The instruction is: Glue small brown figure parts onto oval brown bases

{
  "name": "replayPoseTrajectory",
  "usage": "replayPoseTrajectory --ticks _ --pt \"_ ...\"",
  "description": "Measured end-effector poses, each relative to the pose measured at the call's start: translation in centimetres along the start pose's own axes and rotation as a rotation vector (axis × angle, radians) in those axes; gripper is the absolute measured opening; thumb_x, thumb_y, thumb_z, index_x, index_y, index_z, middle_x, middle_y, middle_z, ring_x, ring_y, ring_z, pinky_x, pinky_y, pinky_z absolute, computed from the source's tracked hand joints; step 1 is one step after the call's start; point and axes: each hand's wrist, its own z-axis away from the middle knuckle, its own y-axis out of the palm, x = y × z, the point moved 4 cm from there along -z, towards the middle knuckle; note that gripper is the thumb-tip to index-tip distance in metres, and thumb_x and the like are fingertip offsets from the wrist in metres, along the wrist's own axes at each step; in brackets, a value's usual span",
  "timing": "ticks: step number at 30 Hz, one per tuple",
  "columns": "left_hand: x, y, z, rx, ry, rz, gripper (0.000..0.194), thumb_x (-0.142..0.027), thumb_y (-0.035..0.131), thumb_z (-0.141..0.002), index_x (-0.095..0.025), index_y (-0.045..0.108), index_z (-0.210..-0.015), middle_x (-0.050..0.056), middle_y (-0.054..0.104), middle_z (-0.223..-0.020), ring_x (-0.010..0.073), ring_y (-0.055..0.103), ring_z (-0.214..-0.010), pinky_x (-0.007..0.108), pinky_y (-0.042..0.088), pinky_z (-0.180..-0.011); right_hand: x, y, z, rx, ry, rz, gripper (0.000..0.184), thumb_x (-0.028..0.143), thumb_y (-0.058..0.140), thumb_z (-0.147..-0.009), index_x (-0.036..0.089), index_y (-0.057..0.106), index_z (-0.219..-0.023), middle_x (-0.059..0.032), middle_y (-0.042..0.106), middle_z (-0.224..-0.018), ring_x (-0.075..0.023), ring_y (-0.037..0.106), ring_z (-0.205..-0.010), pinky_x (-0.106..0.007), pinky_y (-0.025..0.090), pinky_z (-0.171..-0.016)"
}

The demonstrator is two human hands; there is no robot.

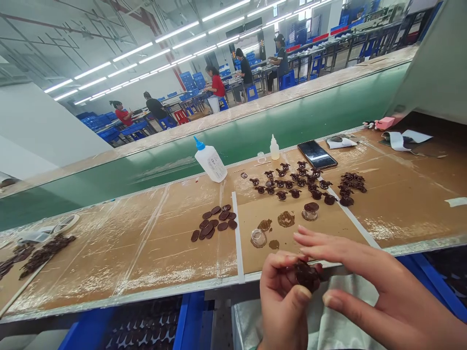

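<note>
My left hand [282, 299] is closed round a small dark brown ornament piece [306, 275], pinched between thumb and fingers just in front of the bench edge. My right hand [368, 287] reaches in from the right. Its thumb and forefinger touch the same piece and its other fingers are stretched out flat. On the brown bench lie several dark oval discs [215, 223] and several small dark brown figures [292, 182] in rows. A further heap of dark parts [350, 183] lies to the right.
A white glue bottle with a blue tip [209, 163], a small dropper bottle [274, 148], a phone [316, 154], two small clear cups [259, 237] and glue blots [285, 218] sit on the bench. Blue crates [138, 328] stand below. Several people work at far tables.
</note>
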Motion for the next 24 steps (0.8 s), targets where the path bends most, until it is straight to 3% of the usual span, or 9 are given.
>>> replayPoseTrajectory --ticks 3,7,10,24 --pt "-0.4 0.7 0.3 -0.062 -0.104 0.047 0.036 -0.037 0.099 -0.065 -0.028 0.080 -0.094 0.001 0.076 -0.101 0.0177 0.075 -0.087 0.027 0.060 -0.085 0.3 0.2 -0.3 -0.040 -0.022 0.069 0.048 0.024 0.062 -0.097 0.023 0.054 -0.144 -0.0052 0.063 -0.146 -0.0180 0.058 -0.138 -0.027 0.052 -0.110" --pt "-0.6 1.2 0.6 -0.076 -0.133 0.068 0.038 -0.039 0.099 -0.064 -0.029 0.079 -0.095 0.000 0.075 -0.099 0.0148 0.073 -0.088 0.022 0.057 -0.082 1.4 0.8 -1.0 -0.086 -0.199 0.098 0.046 0.006 0.060 -0.091 0.017 0.059 -0.136 -0.0067 0.062 -0.147 -0.0216 0.044 -0.149 -0.035 0.042 -0.122" --pt "-0.5 1.3 0.7 -0.087 -0.148 0.063 0.039 -0.038 0.099 -0.065 -0.030 0.079 -0.097 0.000 0.075 -0.100 0.0141 0.071 -0.089 0.022 0.057 -0.084 1.7 1.0 -1.2 -0.105 -0.263 0.142 0.046 0.004 0.060 -0.091 0.014 0.060 -0.136 -0.0077 0.061 -0.148 -0.0258 0.039 -0.152 -0.042 0.040 -0.125" --pt "0.7 -0.2 0.7 -0.209 -0.112 -0.021 0.036 -0.035 0.100 -0.062 -0.026 0.078 -0.090 0.002 0.072 -0.101 0.0169 0.068 -0.097 0.024 0.056 -0.088 1.1 0.7 -1.7 -0.193 -0.289 0.170 0.040 0.002 0.060 -0.086 0.016 0.070 -0.122 -0.0093 0.074 -0.130 -0.0270 0.058 -0.137 -0.044 0.048 -0.118"
